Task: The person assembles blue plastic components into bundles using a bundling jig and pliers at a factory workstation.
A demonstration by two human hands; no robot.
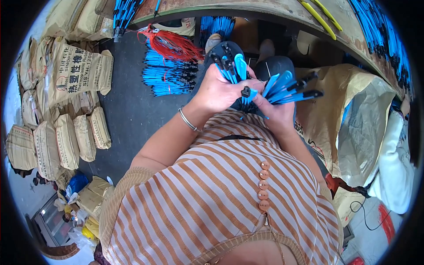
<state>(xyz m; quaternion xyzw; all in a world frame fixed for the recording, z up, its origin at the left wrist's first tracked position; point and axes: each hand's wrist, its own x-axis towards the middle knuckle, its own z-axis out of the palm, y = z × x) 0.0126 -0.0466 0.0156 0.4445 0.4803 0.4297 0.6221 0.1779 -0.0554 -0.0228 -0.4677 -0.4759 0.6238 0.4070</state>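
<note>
My left hand (213,93), with a silver bangle at its wrist, is closed round a bunch of slim blue strips with black ends (240,66). Beside it, my right hand (281,115) grips a second bunch of blue strips (282,84), whose black tips fan out to the right. The two hands almost meet above my lap. Between them, one strip's black end piece (246,92) points up toward me. Thin pale wires or threads stand up near the fingers. Where the lower ends of the strips go is mostly hidden by my hands.
Tied bundles of blue strips (165,76) lie stacked on the dark floor, red ties (176,46) on top. A curved wooden bench (265,5) carries yellow-handled tools (319,21) and more strips (382,37). Brown paper sacks (66,73) line the left; an open plastic-lined sack (327,95) stands right.
</note>
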